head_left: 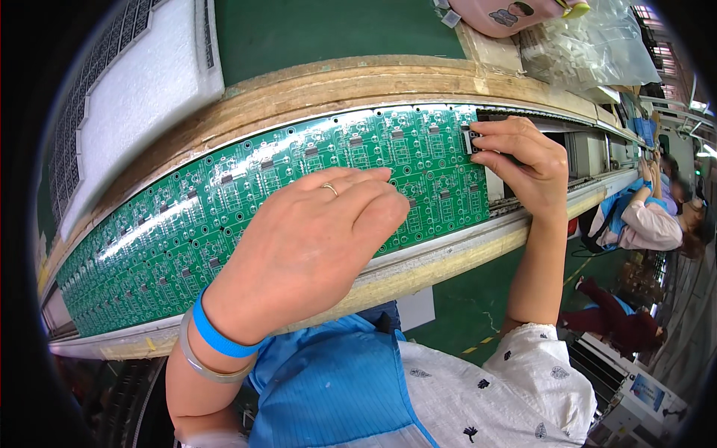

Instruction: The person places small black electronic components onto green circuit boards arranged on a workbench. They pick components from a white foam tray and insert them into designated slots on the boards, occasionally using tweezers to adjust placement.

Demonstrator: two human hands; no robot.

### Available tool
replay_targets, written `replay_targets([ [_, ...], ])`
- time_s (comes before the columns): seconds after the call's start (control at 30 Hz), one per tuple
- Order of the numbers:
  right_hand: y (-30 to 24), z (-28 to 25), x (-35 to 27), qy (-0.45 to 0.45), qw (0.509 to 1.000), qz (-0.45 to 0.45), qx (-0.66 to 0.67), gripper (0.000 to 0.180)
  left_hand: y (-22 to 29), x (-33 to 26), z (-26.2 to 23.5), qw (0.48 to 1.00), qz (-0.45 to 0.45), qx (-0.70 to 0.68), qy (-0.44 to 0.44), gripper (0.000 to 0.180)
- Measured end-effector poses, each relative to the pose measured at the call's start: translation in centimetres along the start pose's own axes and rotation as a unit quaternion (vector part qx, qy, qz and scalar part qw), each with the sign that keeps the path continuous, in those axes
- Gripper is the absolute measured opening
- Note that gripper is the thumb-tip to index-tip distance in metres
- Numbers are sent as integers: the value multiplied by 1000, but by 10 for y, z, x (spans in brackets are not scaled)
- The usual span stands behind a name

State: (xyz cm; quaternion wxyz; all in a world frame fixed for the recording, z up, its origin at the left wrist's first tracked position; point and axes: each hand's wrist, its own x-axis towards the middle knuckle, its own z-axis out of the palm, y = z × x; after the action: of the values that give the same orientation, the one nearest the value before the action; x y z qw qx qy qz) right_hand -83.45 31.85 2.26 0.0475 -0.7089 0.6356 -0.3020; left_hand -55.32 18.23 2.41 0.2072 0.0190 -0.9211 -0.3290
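A long green circuit board panel [224,216] lies on a conveyor rail, dotted with small grey components. My left hand [314,246], with a ring and blue and clear wristbands, rests palm down over the panel's middle, fingertips touching the board. My right hand [523,160] is at the panel's right end, its fingers pinching a small black component [470,140] against the board's upper right corner.
A wooden ledge [336,86] and a green tabletop [321,30] lie beyond the panel. White foam trays [142,97] sit at far left, a pink object [508,13] and clear plastic bags [590,45] at far right. Another person [657,216] sits further along the line.
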Motion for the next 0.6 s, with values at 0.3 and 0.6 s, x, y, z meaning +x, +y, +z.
replay_targets([
  [0.3, -3, -1, 2, -4, 1000, -4, -12, 22, 0, -1, -1, 1000, 0, 4, -3, 19],
  [0.6, -2, 1, -1, 0, 1000, 14, 3, 22, 0, 0, 0, 1000, 1, 4, 3, 19],
])
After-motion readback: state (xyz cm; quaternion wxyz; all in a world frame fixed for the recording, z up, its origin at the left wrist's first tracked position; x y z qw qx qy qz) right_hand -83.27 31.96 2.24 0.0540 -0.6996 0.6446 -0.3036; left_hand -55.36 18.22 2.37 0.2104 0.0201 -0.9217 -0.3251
